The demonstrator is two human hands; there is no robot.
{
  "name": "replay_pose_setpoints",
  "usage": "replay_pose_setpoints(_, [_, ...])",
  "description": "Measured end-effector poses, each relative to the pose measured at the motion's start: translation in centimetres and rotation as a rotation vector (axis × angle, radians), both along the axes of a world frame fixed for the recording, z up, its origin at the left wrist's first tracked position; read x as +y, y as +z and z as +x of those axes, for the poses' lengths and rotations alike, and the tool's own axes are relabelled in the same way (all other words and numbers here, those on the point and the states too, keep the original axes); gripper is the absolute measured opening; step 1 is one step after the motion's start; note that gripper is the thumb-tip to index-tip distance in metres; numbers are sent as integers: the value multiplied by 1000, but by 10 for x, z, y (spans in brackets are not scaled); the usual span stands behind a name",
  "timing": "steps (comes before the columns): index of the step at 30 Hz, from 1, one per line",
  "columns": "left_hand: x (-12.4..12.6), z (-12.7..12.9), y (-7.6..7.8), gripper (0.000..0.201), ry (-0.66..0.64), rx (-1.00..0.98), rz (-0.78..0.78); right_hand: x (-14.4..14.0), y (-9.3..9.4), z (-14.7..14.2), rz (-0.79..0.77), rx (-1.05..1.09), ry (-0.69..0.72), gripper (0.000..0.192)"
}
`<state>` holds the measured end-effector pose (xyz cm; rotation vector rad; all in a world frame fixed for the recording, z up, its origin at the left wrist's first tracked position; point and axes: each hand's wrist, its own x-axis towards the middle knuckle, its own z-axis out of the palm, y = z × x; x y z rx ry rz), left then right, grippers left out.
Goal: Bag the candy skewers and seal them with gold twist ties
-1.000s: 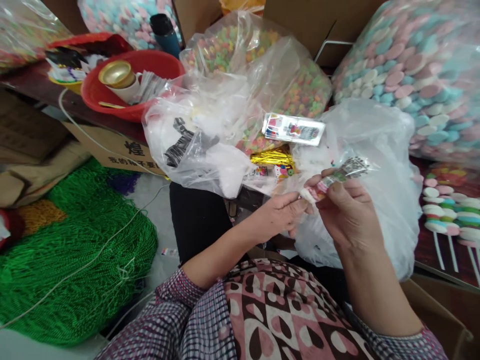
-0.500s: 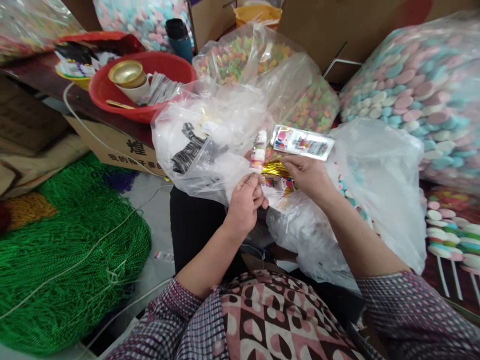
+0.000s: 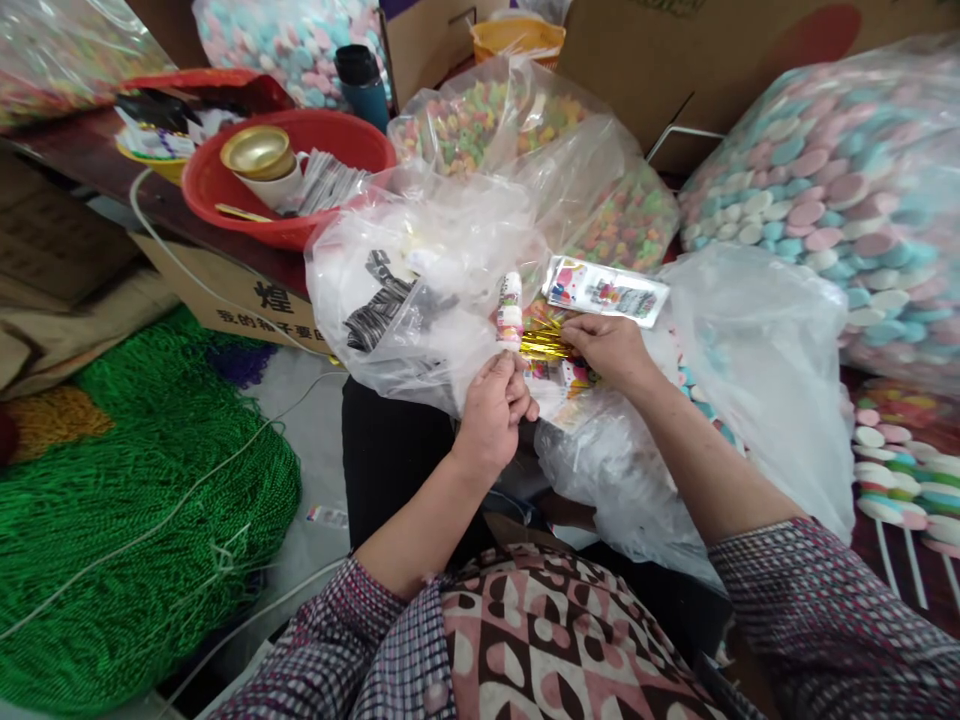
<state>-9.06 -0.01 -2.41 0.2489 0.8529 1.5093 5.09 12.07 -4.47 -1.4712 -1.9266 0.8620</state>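
My left hand [image 3: 495,402] is closed around the lower end of a small printed candy packet [image 3: 509,308], which stands up above the fingers. Beside it, my right hand [image 3: 609,350] pinches at a bundle of gold twist ties [image 3: 545,342]; how many are between the fingertips is hidden. Flat printed wrappers [image 3: 606,290] lie just above the right hand. More colourful printed packaging [image 3: 559,376] sits under the ties, between the two hands. A clear plastic bag [image 3: 420,270] holding black-striped strips [image 3: 379,312] lies left of the packet.
A red basin [image 3: 341,140] with a gold bowl [image 3: 257,152] stands back left, near a dark bottle [image 3: 361,85]. Big bags of pastel marshmallows [image 3: 810,200] and colourful candy [image 3: 480,120] fill the back. Marshmallow skewers [image 3: 889,480] lie right; green netting [image 3: 165,500] heaps left.
The packet in my left hand has turned more upright and shows more clearly. My right fingers have shifted slightly on the gold ties, which are more spread out. The view has tilted a little.
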Motion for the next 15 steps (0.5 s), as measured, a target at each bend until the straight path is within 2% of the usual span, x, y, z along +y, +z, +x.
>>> replay_pose_setpoints(6, [1, 6, 0, 26, -41, 15, -13, -12, 9, 6, -35, 110, -68, 24])
replay_pose_setpoints(11, [2, 9, -8, 25, -53, 70, -7, -19, 10, 9, 36, 84, -69, 22])
replay_pose_setpoints(15, [1, 9, -14, 27, -79, 132, -2, -46, 22, 9, 55, 177, -65, 26])
